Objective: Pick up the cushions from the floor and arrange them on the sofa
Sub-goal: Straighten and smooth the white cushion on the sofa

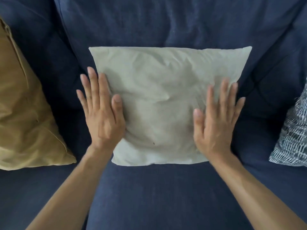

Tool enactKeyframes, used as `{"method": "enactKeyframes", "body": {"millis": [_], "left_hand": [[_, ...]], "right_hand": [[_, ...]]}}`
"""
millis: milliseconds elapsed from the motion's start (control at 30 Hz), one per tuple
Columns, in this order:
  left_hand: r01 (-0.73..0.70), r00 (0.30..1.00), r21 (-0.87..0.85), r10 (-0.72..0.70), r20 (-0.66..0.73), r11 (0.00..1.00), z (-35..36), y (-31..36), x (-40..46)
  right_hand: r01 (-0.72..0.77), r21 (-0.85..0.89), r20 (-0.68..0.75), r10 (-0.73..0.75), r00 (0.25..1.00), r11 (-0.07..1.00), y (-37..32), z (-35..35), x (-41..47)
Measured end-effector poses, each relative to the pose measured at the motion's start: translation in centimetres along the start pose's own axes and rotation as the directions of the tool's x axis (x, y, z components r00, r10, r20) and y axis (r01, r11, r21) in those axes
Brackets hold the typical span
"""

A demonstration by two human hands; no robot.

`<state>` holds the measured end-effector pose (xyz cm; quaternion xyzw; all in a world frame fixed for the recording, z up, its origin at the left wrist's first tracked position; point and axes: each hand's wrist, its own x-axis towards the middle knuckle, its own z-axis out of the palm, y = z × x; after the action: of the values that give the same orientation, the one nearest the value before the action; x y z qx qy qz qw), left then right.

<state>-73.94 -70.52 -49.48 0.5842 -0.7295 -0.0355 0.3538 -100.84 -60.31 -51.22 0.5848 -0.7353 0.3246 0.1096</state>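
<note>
A pale grey-green cushion (159, 97) leans against the back of the dark blue sofa (149, 196), its lower edge on the middle seat. My left hand (103, 113) lies flat on the cushion's left side, fingers spread, with some fingers over its edge. My right hand (216, 120) presses flat on the right side, fingers apart. Neither hand grips the fabric. A mustard cushion (25, 113) stands on the sofa at the left. A blue-and-white patterned cushion (294, 138) sits at the right edge, partly cut off.
The sofa's back cushions (149, 22) fill the top of the view. Bare seat fabric lies between the three cushions and in front of them. The floor is out of sight.
</note>
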Motion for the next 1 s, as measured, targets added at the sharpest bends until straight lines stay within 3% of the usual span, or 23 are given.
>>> {"method": "enactKeyframes", "body": {"millis": [67,133,233,367,533,600,667,767,867,1000], "left_hand": [[-0.055,0.998,-0.055,0.054,-0.026,0.997,0.7,3.1,-2.3],[-0.107,0.994,-0.134,0.106,-0.015,0.985,2.3,6.1,-4.9],[-0.036,0.999,-0.169,0.035,-0.007,0.985,5.0,6.8,-7.2],[0.136,0.990,-0.077,-0.137,-0.015,0.988,7.1,1.7,-7.9],[0.398,0.917,-0.065,-0.398,0.023,0.915,5.9,-3.0,-8.2],[0.429,0.903,-0.096,-0.429,0.018,0.898,4.2,-3.0,-8.0],[0.346,0.936,-0.151,-0.352,-0.014,0.926,2.5,-1.3,-7.3],[-0.011,0.999,-0.200,0.002,-0.041,0.980,1.5,3.9,-4.5],[-0.287,0.957,-0.162,0.289,-0.013,0.944,2.4,8.6,-0.5],[-0.389,0.914,0.019,0.383,0.132,0.921,2.7,7.3,4.2]], "right_hand": [[0.161,0.041,0.017,-0.161,0.987,0.986,-2.9,1.0,-2.2],[0.226,0.070,0.021,-0.228,0.973,0.971,-5.2,2.5,-4.0],[0.173,0.051,-0.005,-0.173,0.985,0.984,-4.9,4.6,-4.9],[0.184,-0.028,-0.016,-0.185,0.983,0.982,-0.6,5.9,-4.6],[-0.043,-0.065,-0.024,0.042,0.999,0.997,2.9,4.0,-4.5],[-0.064,-0.067,-0.035,0.062,0.997,0.996,2.7,2.6,-4.1],[-0.005,-0.021,-0.033,0.004,0.999,1.000,1.4,1.6,-3.3],[0.186,0.046,-0.029,-0.185,0.982,0.981,-2.1,1.2,-1.1],[0.308,0.069,-0.027,-0.307,0.951,0.949,-4.9,2.1,2.4],[0.350,-0.042,0.064,-0.347,0.936,0.936,-3.6,2.5,6.8]]}}
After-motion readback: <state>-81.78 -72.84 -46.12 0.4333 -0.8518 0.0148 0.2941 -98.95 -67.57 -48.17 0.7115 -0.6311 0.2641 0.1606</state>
